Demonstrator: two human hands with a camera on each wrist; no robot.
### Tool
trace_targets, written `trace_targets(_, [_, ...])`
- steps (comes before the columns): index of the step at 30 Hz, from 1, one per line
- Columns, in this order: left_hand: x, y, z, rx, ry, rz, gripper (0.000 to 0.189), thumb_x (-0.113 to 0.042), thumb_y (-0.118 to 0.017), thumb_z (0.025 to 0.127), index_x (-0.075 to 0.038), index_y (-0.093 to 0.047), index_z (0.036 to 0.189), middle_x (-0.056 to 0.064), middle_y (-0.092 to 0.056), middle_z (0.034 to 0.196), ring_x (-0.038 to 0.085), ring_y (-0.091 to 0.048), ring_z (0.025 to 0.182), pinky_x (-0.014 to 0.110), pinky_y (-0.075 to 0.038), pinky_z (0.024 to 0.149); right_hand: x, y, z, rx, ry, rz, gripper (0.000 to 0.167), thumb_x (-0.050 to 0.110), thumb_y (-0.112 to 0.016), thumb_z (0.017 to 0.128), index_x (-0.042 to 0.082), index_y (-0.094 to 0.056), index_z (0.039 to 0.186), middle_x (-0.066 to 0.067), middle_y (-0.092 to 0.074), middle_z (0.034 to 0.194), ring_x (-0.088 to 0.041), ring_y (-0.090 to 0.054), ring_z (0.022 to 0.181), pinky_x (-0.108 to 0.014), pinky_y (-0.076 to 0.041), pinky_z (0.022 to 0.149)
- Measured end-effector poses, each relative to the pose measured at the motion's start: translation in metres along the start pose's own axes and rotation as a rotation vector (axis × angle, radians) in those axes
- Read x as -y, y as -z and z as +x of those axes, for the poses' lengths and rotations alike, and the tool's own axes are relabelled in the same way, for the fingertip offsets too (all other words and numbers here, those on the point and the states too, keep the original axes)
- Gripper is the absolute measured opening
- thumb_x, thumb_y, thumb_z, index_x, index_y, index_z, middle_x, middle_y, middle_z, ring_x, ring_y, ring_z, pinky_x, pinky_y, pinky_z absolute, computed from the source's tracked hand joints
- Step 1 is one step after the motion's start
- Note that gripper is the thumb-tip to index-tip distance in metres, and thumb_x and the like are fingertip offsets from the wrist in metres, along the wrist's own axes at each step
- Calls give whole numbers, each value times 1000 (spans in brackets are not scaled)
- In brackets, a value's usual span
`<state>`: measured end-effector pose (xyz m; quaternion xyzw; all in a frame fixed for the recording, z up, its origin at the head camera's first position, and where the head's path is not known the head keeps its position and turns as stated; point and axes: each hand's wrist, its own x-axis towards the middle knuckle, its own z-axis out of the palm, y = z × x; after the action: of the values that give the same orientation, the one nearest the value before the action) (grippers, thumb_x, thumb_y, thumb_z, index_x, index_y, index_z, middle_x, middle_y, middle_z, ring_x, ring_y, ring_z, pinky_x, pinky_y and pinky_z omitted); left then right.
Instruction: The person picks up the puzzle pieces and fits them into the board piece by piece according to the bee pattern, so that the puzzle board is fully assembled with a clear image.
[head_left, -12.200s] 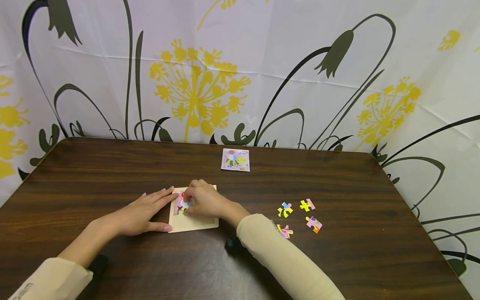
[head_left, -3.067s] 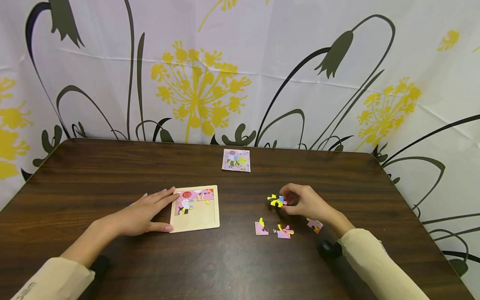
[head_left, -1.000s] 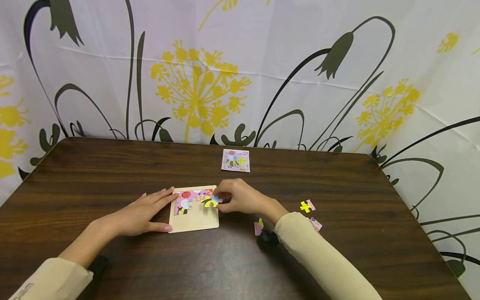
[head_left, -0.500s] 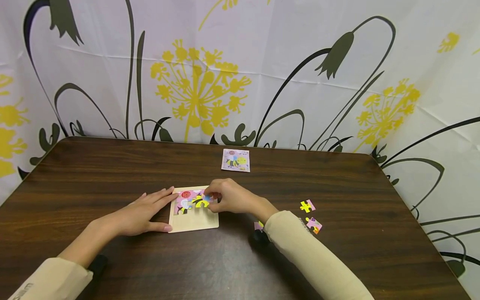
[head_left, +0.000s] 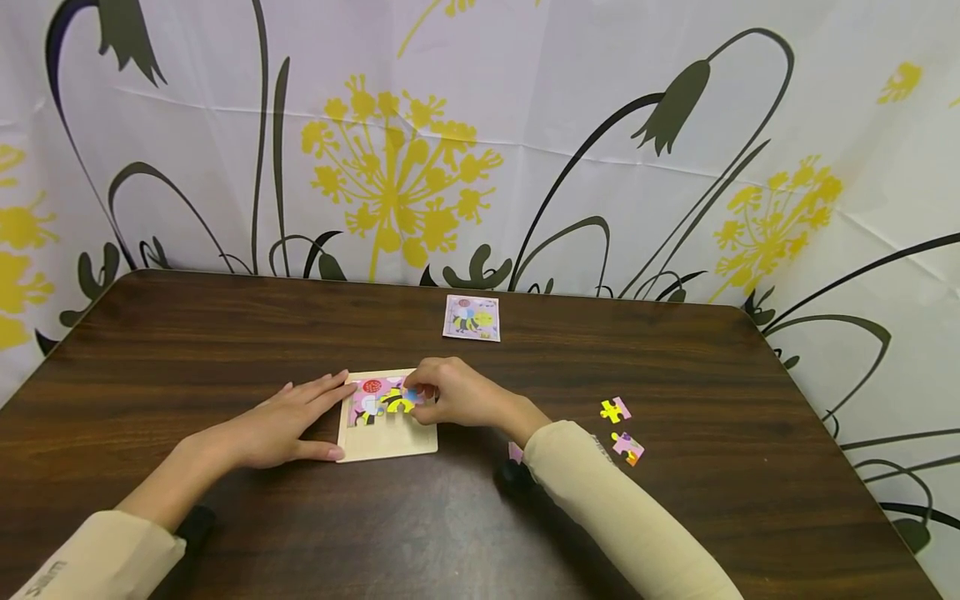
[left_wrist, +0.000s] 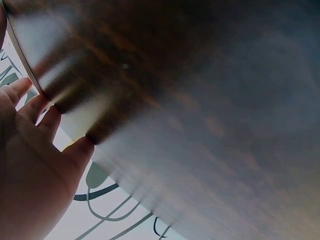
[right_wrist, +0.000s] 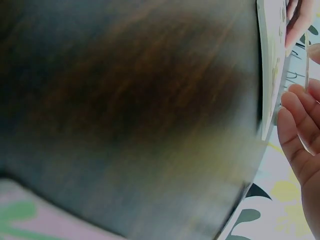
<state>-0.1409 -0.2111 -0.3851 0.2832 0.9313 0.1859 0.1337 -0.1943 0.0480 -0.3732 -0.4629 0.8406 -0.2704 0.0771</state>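
Note:
My left hand [head_left: 277, 425] lies flat with its fingers spread, touching the left edge of a light wooden puzzle tray [head_left: 386, 447]. Pink pieces with a red dotted flower [head_left: 372, 386] fill the tray's top row, and a white-and-black striped piece [head_left: 365, 412] sits at its left. With thumb and fingers, my right hand [head_left: 468, 396] pinches a yellow, black and blue jigsaw piece [head_left: 400, 402] low over the tray's middle, partly hidden by the fingers. In the right wrist view, that piece [right_wrist: 307, 65] shows edge-on, apart from the tray [right_wrist: 266, 75].
Two loose jigsaw pieces, one yellow [head_left: 615, 409] and one pink-and-orange [head_left: 627, 447], lie to the right on the brown table [head_left: 300, 533]. Another pink piece [head_left: 515, 452] peeks out beside the right sleeve. A square bee picture card [head_left: 471, 318] lies near the back edge.
My right hand has carried the yellow, black and blue piece leftward from the table's right side to above the tray, lately shifting slightly further left. The left hand has stayed put.

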Motion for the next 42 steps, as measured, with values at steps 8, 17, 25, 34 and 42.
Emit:
trace_targets(8, [0,2,0,-5,-3,9,88,-59,-57,78,-4,-31,141,22,-22,146,42,-21,131,67,-18,96,-1,-3,4,13,-9,-7,25,10,-70,77,-1,-65,100,-5,-56,82,-15,-51,74,-13,-39,63])
trace_targets(17, [0,4,1,-4,2,11,89,-60,-58,77,-3,-31,141,22,-23,146,42,-21,131,66,-17,96,-3,-1,1,25,-29,-11,24,9,-70,78,0,-65,100,-5,-55,81,-12,-49,72,-14,-39,61])
trace_targets(25, [0,3,1,-6,2,15,88,-60,-57,78,-4,-32,141,22,-23,146,42,-21,131,66,-17,97,-4,0,-1,40,-25,-1,27,8,-69,77,-1,-65,103,-6,-57,85,-12,-50,71,-13,-39,60])
trace_targets(34, [-1,3,0,-16,-7,3,86,-58,-58,79,-4,-32,140,22,-23,146,42,-22,131,67,-18,96,-5,-4,0,48,-8,-2,27,6,-70,75,-1,-65,101,-6,-57,88,-12,-51,74,-12,-40,64])
trace_targets(42, [-2,3,0,-11,-5,-5,86,-58,-58,79,-4,-32,141,21,-22,146,41,-21,131,66,-17,97,-2,-5,3,77,-11,-14,27,4,-68,77,-1,-64,103,-5,-57,92,-9,-51,76,-11,-40,67])
